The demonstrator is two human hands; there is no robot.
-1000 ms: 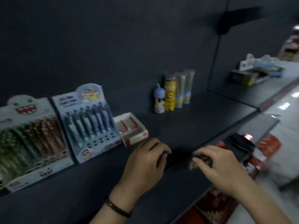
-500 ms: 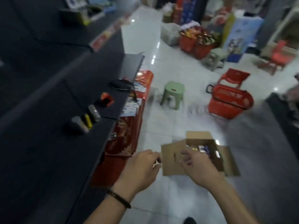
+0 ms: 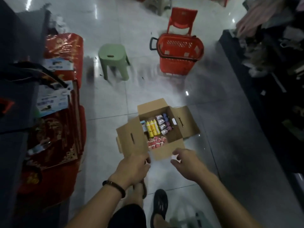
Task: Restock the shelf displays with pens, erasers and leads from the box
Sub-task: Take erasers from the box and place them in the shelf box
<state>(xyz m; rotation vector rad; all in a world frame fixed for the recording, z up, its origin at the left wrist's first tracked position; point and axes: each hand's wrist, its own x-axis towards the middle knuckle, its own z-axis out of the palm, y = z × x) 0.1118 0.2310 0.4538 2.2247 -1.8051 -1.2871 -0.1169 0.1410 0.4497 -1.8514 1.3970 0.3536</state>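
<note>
On the pale tiled floor (image 3: pixel 105 116), near the middle of the view, an open cardboard box (image 3: pixel 130 139) is seen with its four flaps spread outward. Inside it, yellow tubes (image 3: pixel 153 128) are laid side by side toward nine o'clock, a row of grey pieces (image 3: pixel 162 124) with purple caps is packed beside them toward two o'clock, and small red-and-white packs (image 3: pixel 156 142) are heaped at six o'clock. At six o'clock of the box both bare hands are held out over the floor. The left hand (image 3: pixel 132 167), with a dark bracelet (image 3: pixel 113 186) worn at the wrist, is seen from the back at the near corner of the left flap, its fingers curled under; whether anything is gripped, or the flap is touched, cannot be told. The right hand (image 3: pixel 186 163) is spread loosely with thumb and fingers apart, nothing being held, just at the edge of the near flap. A green stool (image 3: pixel 113 57) is stood at eleven o'clock of the box and a red basket (image 3: pixel 179 53) at one o'clock, both well apart from it. Red packaged goods (image 3: pixel 64 51) are stacked at nine o'clock against a dark shelf unit (image 3: pixel 19 46). A black shoe (image 3: pixel 160 203) is shown at six o'clock, below the hands.
</note>
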